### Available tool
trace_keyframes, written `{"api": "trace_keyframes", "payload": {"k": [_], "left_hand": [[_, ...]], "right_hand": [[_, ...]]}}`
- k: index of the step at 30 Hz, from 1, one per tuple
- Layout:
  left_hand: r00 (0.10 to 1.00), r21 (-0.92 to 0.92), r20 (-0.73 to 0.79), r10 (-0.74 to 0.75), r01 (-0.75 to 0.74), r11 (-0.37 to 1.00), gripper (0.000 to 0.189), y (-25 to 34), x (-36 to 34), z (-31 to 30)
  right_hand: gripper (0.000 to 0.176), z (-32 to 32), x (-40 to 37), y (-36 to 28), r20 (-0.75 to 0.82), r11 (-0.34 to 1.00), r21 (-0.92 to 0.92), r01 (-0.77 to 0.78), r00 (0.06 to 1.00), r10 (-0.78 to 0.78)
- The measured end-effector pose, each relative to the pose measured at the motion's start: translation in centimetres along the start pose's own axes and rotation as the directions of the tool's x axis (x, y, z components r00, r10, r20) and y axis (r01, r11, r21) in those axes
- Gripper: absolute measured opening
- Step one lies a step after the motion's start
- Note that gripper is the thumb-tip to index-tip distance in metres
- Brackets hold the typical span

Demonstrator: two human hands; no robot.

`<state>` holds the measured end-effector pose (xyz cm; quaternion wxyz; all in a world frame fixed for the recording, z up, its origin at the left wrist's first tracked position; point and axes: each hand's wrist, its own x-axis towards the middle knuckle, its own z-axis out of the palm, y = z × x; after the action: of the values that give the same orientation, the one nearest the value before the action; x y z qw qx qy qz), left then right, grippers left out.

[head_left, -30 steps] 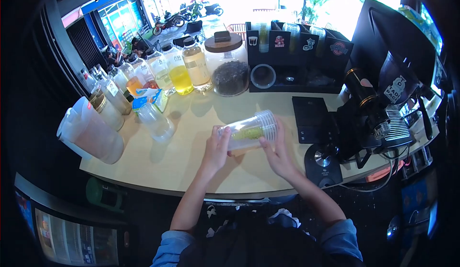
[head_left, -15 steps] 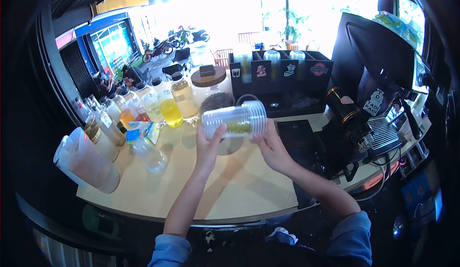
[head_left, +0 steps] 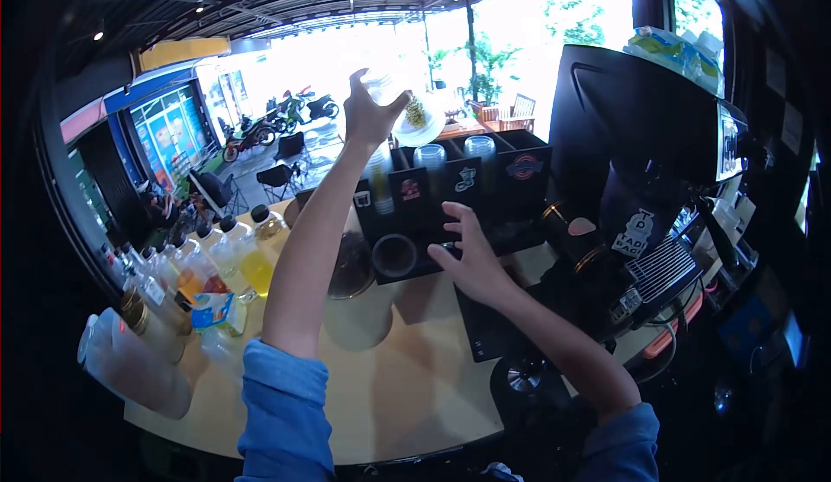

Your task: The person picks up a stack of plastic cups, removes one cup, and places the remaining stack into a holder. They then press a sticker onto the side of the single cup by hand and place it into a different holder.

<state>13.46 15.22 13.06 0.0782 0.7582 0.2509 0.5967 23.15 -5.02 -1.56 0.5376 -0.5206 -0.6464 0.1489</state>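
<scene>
My left hand (head_left: pixel 372 117) is raised high, its fingers and thumb curled around a stack of clear plastic cups (head_left: pixel 419 124) with a green print. The stack is tilted and washed out by the bright background. It is above the left end of a black cup organizer (head_left: pixel 511 205), where more clear cups (head_left: pixel 429 157) stand in the compartments. Lower down, my right hand (head_left: pixel 472 261) is open with fingers spread, holding nothing, in front of the organizer's face. A dark-filled jar (head_left: pixel 351 267) stands on the counter between my forearms, partly hidden by the left one.
Several syrup bottles (head_left: pixel 256 270) line the counter's left side, near a cloudy plastic pitcher (head_left: pixel 138 369) and a blue-and-white packet (head_left: pixel 216 312). On the right stand a black grinder (head_left: pixel 567 240) and an espresso machine (head_left: pixel 666 261). A dark mat (head_left: pixel 485 326) lies on the wooden counter (head_left: pixel 407 395).
The cup stack went from both hands over the counter up and forward in my left hand alone. My right hand let go and opened. The view tilted up and turned right.
</scene>
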Motion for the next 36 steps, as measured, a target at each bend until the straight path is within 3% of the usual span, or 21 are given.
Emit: {"api": "trace_keyframes", "payload": {"k": [1,5,8,13,16,18,20,26,32,36], "left_hand": [[0.997,0.019,-0.028,0.068,-0.068,0.998,0.085,-0.9,0.5,1.2],[0.997,0.081,0.072,-0.029,0.024,0.996,0.084,-2.7,2.0,3.5],[0.990,0.129,0.138,0.016,-0.034,0.991,0.090,-4.7,2.8,4.8],[0.935,0.255,0.330,-0.128,0.042,0.966,0.095,-4.7,2.7,5.6],[0.911,0.338,0.364,-0.193,0.064,0.939,0.092,-5.2,2.0,6.6],[0.894,0.336,0.386,-0.226,0.092,0.937,0.095,-5.9,1.5,7.0],[0.872,0.358,0.434,-0.225,0.062,0.932,0.094,-6.6,1.0,7.5],[0.824,0.337,0.500,-0.265,0.097,0.937,0.095,-5.8,-0.7,7.5],[0.808,0.292,0.554,-0.198,0.034,0.956,0.097,-7.4,-2.5,8.1],[0.787,0.290,0.564,-0.250,0.095,0.952,0.100,-6.5,-3.1,7.9]], "right_hand": [[0.065,-0.2,-0.2,0.1,0.010,1.000,-0.014,-0.001,1.000,0.001],[0.063,-0.9,-0.8,0.0,0.033,0.999,-0.053,0.007,0.999,-0.005],[0.061,-1.1,-1.2,0.1,0.046,0.997,-0.059,0.054,0.998,-0.051],[0.059,-1.0,-1.7,0.8,0.046,0.993,-0.066,0.101,0.994,-0.098],[0.056,-0.8,-1.9,1.1,0.049,0.986,-0.102,0.135,0.990,-0.130],[0.056,-0.9,-2.1,0.9,0.051,0.979,-0.135,0.150,0.988,-0.144],[0.054,-1.1,-2.3,0.3,0.102,0.997,-0.023,0.073,0.992,-0.071],[0.054,-1.0,-2.9,0.2,0.141,0.998,-0.047,0.034,0.990,-0.027],[0.051,-0.8,-3.3,0.4,0.108,0.983,-0.096,0.159,0.983,-0.149],[0.051,-0.9,-4.1,-0.2,0.130,0.996,-0.035,0.087,0.988,-0.082]]}}
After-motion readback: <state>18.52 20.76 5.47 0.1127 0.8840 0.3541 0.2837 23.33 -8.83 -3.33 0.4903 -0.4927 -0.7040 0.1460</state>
